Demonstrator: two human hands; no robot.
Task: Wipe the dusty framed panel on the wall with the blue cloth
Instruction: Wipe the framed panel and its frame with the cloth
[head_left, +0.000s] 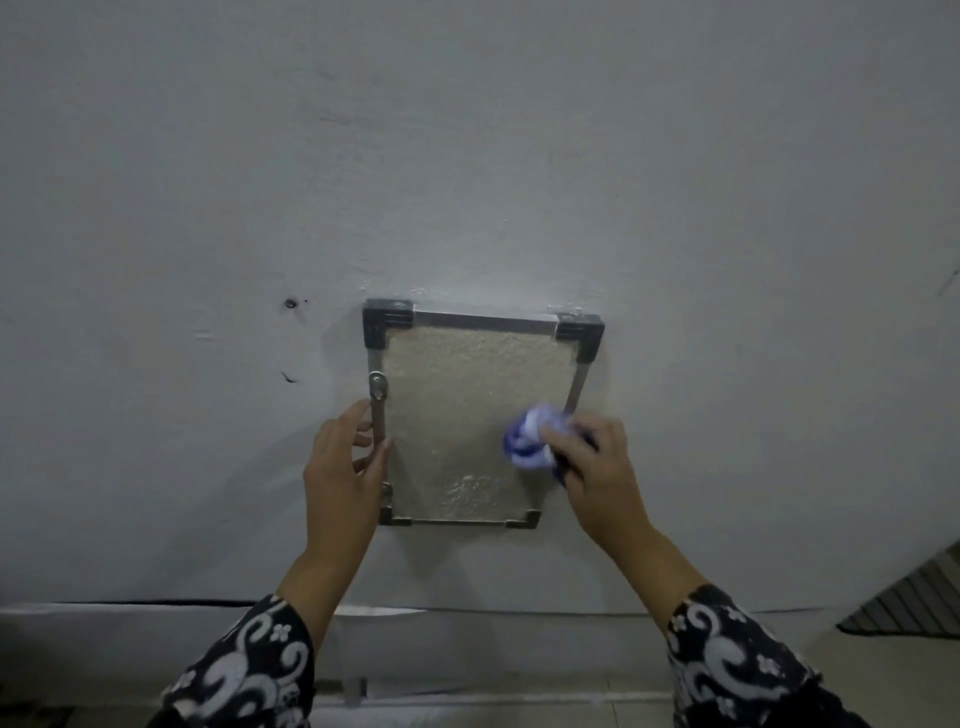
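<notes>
Wall marks: two small dark holes (291, 303) in the grey wall (467, 130), well left of the panel.
Left hand: the left hand (340, 467) rests on the panel's left frame rail (379, 426) just below a small metal latch (378, 387), fingers loosely curled round the rail and steadying it.
Panel: the framed panel (462, 415) sits on the wall, centre of view, textured pale face, dark corner caps; a shinier patch low down may be a wiped area, though the dim light leaves that unsure.
Cloth: the blue cloth (530, 436) is bunched into a wad, pressed on the panel's right side near the right rail.
Right hand: the right hand (597, 462) grasps the wad, fingers wrapped over it.
Handling: cloth soft, light, easily rebunched; panel looks rigid but possibly hinged, so bracing by the rail suits it.
Hidden: the right rail's lower stretch lies behind cloth and hand; the patterned sleeves (244, 670) are cut off below.
</notes>
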